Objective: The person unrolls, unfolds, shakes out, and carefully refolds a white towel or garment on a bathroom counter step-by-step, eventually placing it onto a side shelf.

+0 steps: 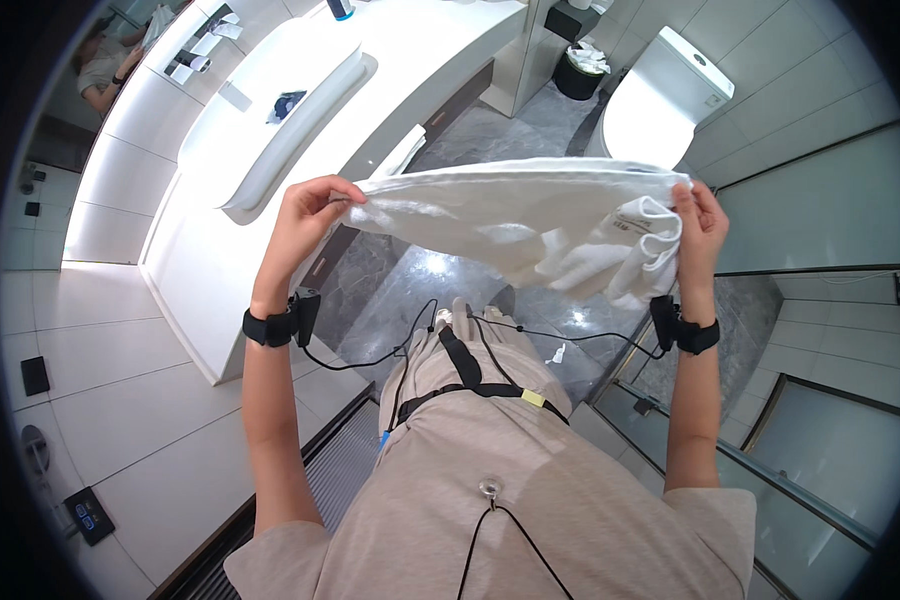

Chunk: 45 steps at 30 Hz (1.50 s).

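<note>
Both my hands hold up a white cloth (510, 217), stretched between them above the floor. My left hand (311, 214) pinches its left corner between thumb and fingers, close to the vanity's edge. At the other end my right hand (697, 214) grips the upper right corner. The cloth's upper edge is nearly taut, while its right part hangs in folds and bears some small printing. Black straps with small devices and cables sit around both wrists.
A white vanity counter (412, 67) with a basin (270, 112) lies at the upper left. At the upper right stand a toilet (652, 105) and a black waste bin (579, 73) holding crumpled paper. Glass panels (817, 199) border the right side. A small white scrap (556, 354) lies on the floor.
</note>
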Available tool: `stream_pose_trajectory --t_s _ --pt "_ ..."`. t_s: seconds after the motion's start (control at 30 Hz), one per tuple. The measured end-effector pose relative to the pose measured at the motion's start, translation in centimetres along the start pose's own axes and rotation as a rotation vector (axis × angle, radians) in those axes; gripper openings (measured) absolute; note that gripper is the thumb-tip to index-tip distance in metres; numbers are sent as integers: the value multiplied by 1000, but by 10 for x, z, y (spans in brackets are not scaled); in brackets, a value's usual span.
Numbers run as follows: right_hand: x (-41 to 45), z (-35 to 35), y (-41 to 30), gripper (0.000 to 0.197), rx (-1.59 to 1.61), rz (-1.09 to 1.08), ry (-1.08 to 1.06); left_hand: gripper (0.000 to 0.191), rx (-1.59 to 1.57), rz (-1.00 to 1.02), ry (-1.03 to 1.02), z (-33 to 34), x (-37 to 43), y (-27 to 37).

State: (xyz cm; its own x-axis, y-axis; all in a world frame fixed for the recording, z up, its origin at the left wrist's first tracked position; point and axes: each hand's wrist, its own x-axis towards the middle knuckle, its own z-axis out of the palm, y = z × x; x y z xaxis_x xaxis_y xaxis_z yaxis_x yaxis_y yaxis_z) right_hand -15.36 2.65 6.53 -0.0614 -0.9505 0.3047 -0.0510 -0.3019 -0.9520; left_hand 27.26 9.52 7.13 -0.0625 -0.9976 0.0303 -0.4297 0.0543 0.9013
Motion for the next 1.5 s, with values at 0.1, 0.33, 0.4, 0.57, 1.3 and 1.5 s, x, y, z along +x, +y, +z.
stream_pose_trajectory --t_s 0.1,0.33,0.4,0.57,1.3,1.5 --pt "3 -8 3 20 -1 -13 10 19 -301 31 110 19 -5 18" --pt "-4 13 -19 17 -64 4 21 25 -229 262 264 51 8 87" --pt "-10 27 -28 17 -8 -13 -67 23 203 534 238 64 9 90" --pt "-32 78 -56 12 69 -112 -605 22 603 767 215 77 -5 90" --pt "-50 185 -39 36 501 417 -274 29 -571 149 427 116 -60 82" --pt "-57 181 -37 32 473 393 -253 25 -529 92 569 123 -48 59"
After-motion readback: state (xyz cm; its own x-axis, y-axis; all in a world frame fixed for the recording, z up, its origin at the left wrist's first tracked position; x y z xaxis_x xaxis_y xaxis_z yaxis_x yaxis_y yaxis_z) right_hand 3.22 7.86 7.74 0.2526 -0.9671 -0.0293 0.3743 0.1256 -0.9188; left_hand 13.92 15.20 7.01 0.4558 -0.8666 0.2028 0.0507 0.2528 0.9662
